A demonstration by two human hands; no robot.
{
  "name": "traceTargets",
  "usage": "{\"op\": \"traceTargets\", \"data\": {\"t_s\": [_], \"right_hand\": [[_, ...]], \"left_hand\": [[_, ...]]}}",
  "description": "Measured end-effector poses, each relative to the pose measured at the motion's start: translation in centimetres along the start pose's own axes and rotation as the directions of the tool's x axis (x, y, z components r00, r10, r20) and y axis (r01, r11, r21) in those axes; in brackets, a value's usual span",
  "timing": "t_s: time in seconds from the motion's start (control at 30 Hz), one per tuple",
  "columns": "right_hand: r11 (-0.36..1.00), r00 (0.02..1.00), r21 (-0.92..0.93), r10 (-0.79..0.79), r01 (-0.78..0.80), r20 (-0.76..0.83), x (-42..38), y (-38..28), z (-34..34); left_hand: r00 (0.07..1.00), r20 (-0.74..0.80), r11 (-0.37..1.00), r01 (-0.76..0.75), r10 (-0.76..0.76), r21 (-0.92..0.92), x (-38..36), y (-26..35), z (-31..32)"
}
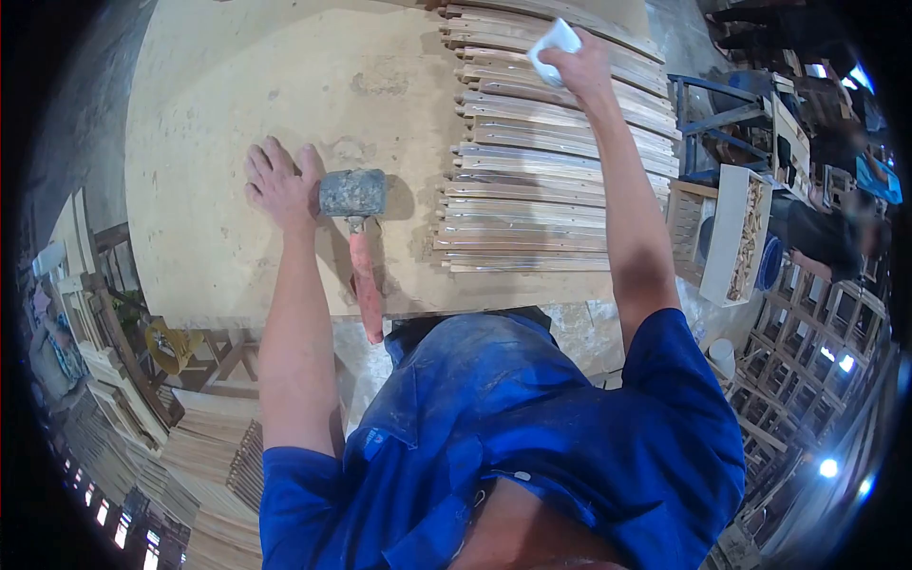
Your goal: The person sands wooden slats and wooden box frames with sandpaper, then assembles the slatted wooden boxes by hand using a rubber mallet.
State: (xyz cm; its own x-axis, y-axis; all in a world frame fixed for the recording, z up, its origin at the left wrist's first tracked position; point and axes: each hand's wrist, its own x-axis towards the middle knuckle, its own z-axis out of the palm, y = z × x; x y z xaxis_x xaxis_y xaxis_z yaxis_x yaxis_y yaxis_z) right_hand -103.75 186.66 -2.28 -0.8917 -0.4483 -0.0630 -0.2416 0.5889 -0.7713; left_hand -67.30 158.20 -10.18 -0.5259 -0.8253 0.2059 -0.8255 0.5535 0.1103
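The right hand [584,66] has its grip closed around a small white container [554,49], held over the far part of a row of slender pale-brown wooden slats [541,138]. The slats lie side by side on the right of the broad tan wooden counter [218,237], with whitish streaks along several. The left hand [279,180] rests on the counter at left, its grip apart, fingers spread, just beside a mallet with a dark grey cylindrical head and red handle [352,193]. The handle's end reaches past the near edge.
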Motion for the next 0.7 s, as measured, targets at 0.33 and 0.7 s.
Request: {"op": "traceTargets", "data": {"t_s": [0.33,0.7], "right_hand": [[0.974,0.903,-0.069,0.170,-0.214,-0.394,-2.1,11.3,-14.9],[0.901,0.923,0.332,0.347,-0.280,-0.165,-3.0,6.4,-11.7]], "left_hand": [[0.999,0.012,0.998,-0.031,0.030,0.054,-0.2,0.9,-0.8],[0.999,-0.015,0.995,-0.042,0.044,0.092,-0.1,0.7,-0.7]]}}
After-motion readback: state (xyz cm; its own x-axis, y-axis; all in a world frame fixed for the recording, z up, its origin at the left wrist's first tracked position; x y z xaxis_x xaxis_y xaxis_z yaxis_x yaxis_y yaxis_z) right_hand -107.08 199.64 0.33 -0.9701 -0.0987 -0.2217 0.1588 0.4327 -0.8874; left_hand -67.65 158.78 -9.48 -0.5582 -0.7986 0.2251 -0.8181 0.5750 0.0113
